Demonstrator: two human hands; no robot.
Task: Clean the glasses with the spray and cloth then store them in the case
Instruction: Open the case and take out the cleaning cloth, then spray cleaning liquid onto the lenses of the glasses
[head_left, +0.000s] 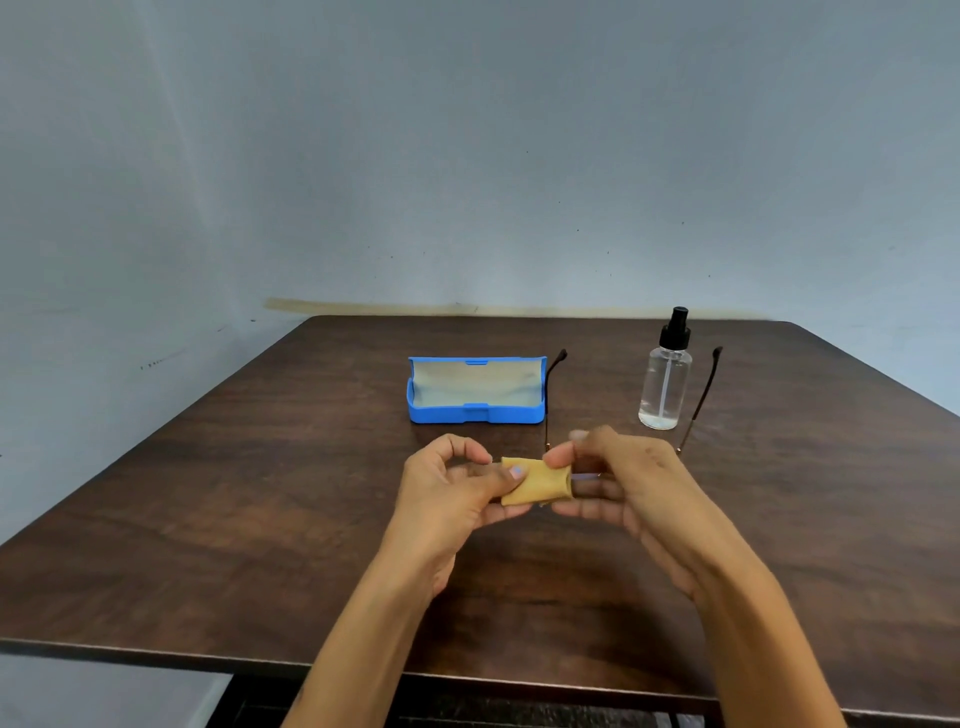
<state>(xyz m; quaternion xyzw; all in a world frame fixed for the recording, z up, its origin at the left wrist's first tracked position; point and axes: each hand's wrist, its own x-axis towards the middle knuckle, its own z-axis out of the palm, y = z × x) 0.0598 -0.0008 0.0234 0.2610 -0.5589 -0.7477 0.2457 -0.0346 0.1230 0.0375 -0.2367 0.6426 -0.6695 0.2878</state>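
My left hand (457, 488) and my right hand (623, 483) hold a folded yellow cloth (537, 480) between them, above the table's middle. Thumb and fingers of each hand pinch one end of the cloth. The glasses (701, 400) lie on the table behind my hands, temples open and pointing away; the lenses are mostly hidden by my right hand and the cloth. A blue case (475, 415) stands open behind my left hand, its pale lining showing. A clear spray bottle (666, 382) with a black pump stands upright between the two temples, at the right.
The dark wooden table (260, 493) reaches to a pale blue wall at the back. Its front edge runs just below my forearms.
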